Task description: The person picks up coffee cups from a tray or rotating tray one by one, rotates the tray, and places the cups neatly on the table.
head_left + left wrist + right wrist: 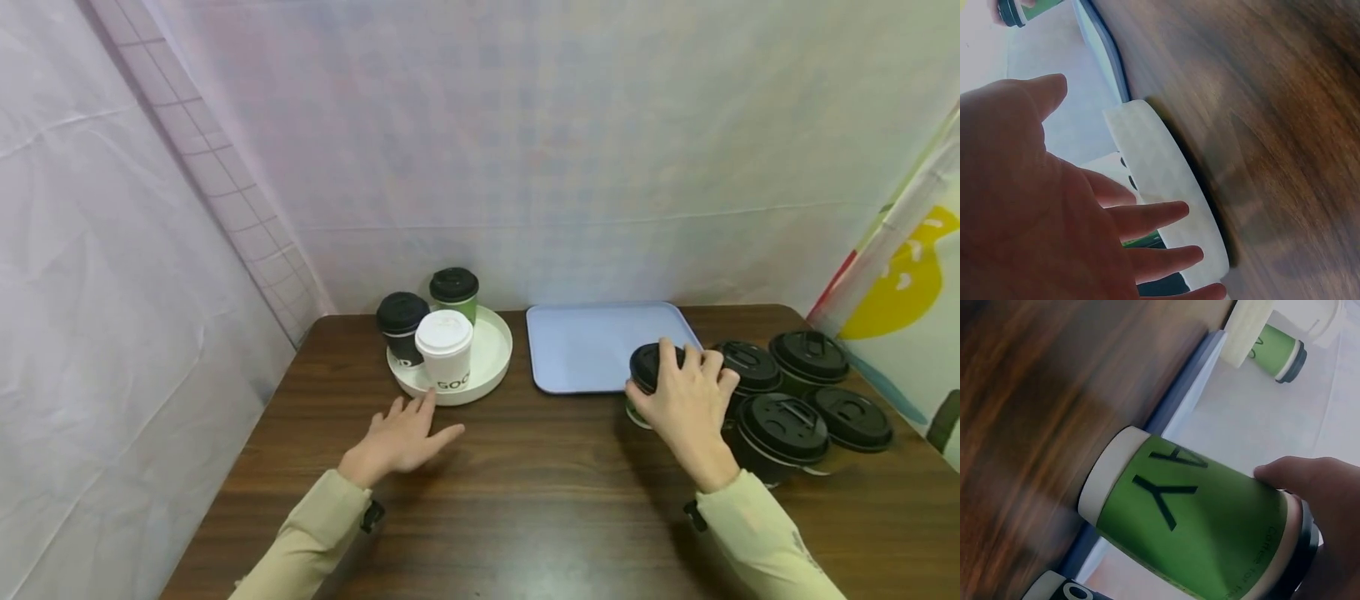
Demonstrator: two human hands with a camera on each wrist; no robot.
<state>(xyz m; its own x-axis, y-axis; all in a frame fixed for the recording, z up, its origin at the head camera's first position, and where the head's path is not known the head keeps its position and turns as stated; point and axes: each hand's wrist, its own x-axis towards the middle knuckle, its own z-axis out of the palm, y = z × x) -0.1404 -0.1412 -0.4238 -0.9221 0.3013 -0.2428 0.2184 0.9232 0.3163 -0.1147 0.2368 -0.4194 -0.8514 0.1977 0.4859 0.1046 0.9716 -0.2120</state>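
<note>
My right hand (688, 404) grips a green paper coffee cup with a black lid (645, 365), its fingers over the lid and its thumb against the sleeve. In the right wrist view the cup (1191, 506) shows dark letters, its white base close to the wood. My left hand (401, 437), fingers spread and holding nothing, is at the near side of a round white tray (491, 354). On that tray stand a white cup with a white lid (445, 350), a black cup (402, 321) and a green cup (455, 292). The left wrist view shows the fingers overlapping the tray's wall (1166, 181).
A pale blue rectangular tray (600, 346) lies at the back, right of the round one. Several black-lidded cups (783, 429) stand close together to the right of my right hand. A white cloth (525, 150) hangs behind the wooden table (517, 500).
</note>
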